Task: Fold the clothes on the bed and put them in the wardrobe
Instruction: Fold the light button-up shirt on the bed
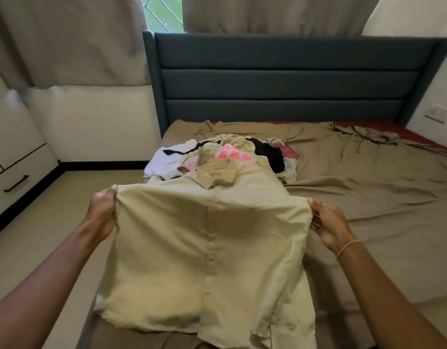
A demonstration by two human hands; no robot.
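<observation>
1. I see both forearms reaching forward over the near end of the bed (368, 187), with the left hand (102, 212) and right hand (328, 222) level and well apart.
2. Each hand's fingers are curled tight on one side edge of the pale green garment (209, 248), holding it spread between them.
3. The garment is thin, matte cloth with a centre seam and a frayed hem. Its far end touches the pile of clothes (225, 157) on the wrinkled tan sheet.
</observation>
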